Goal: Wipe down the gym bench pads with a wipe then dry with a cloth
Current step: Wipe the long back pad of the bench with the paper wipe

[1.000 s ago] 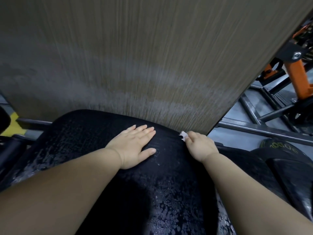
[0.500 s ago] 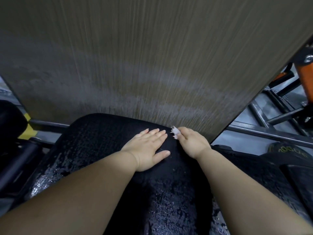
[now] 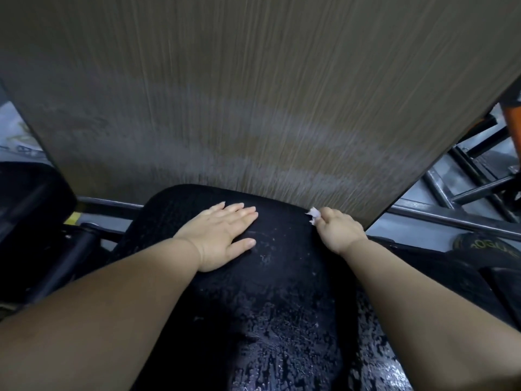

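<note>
Reaching forward from the bottom edge, two bare forearms are stretching over a black bench pad (image 3: 282,320), whose near surface is glistening with wet patches and streaks. Farther along the pad, the left hand (image 3: 222,232) is lying flat, palm down, fingers straight and close together, thumb spread to the side, pressing on the upholstery and gripping nothing. Well to its right, at the pad's far right edge, the right hand (image 3: 338,231) is curling its fingers around a small white wipe (image 3: 313,215). Only a crumpled tip is poking out past the fingers, and whether it is touching the pad is hard to tell. Beyond the pad's rounded far end, a tall wood-grain panel (image 3: 253,94) is filling most of the view. To the left, another black pad (image 3: 31,198) is sitting beside the bench. To the right, grey steel frame bars (image 3: 451,218) are crossing the floor, a black weight plate (image 3: 490,249) with yellow lettering is lying near them, and an orange upright (image 3: 514,131) is standing at the far edge.
</note>
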Demonstrator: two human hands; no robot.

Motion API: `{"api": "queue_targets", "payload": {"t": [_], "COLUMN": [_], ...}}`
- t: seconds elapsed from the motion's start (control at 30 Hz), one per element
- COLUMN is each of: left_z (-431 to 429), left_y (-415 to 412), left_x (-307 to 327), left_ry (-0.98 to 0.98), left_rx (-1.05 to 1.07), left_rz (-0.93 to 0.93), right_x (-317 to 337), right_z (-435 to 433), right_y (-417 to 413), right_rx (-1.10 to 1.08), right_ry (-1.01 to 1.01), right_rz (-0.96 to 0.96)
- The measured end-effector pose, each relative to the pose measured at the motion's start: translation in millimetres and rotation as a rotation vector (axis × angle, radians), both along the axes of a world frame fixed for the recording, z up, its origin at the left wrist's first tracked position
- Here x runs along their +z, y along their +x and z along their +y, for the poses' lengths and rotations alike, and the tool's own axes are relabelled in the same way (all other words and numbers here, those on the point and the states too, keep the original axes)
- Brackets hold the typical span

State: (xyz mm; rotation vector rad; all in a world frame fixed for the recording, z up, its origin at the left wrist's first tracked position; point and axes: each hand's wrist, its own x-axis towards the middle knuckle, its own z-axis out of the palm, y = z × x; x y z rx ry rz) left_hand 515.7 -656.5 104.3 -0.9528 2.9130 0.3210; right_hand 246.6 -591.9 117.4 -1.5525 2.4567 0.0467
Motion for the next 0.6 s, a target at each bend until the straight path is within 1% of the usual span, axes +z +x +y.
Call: {"api": "queue_targets", "payload": {"t": [0.17,0.27,0.43,0.6], "left_z": [-1,0,0,-1], "left_y": [-1,-2,-1,0], "left_x": [-3,-3,-3,0], "left_ry": [-0.03,-0.039,-0.04,-0.038], "left_rx": [0.008,0.013,0.016,0.015], "left_rz": [0.038,0.054,0.046,0.018], "right_x": [1,-3,-4,-1], "right_z": [-46,-58,-49,-29], "right_y": [52,67,53,29], "right_rx": [0.132,0.188,0.201,0.122], "right_ry": [0.003,-0.019,-0.046,-0.054], "right_rz": [-0.015,-0.012,-0.063,-0.07]}}
